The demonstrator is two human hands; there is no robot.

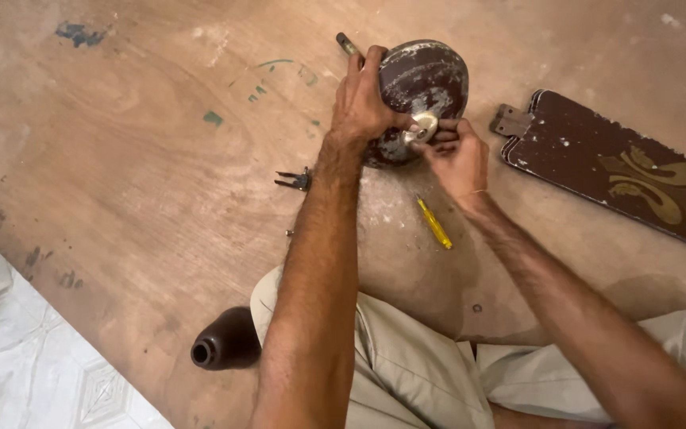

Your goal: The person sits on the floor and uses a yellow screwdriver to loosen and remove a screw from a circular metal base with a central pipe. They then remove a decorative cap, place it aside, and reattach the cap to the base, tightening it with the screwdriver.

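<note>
We kneel on a broad, paint-flecked plywood sheet (pixel 144 183) laid over pale patterned floor tiles (pixel 49 389), with a long brown fan blade (pixel 621 179) lying off to our right, and on the board just ahead of our knees stands the round brown motor housing (pixel 426 79). Our left hand (pixel 363 99) clasps its near side while our right hand (pixel 458 155) pinches the small pale round fitting (pixel 424 125) on its face. We judge that the dome could roll under a hard twist, or the fitting could slip free among the small things nearby: the dark cup-shaped cover (pixel 224 343), the yellow screwdriver (pixel 434 223) and the little metal bracket (pixel 295 180).
</note>
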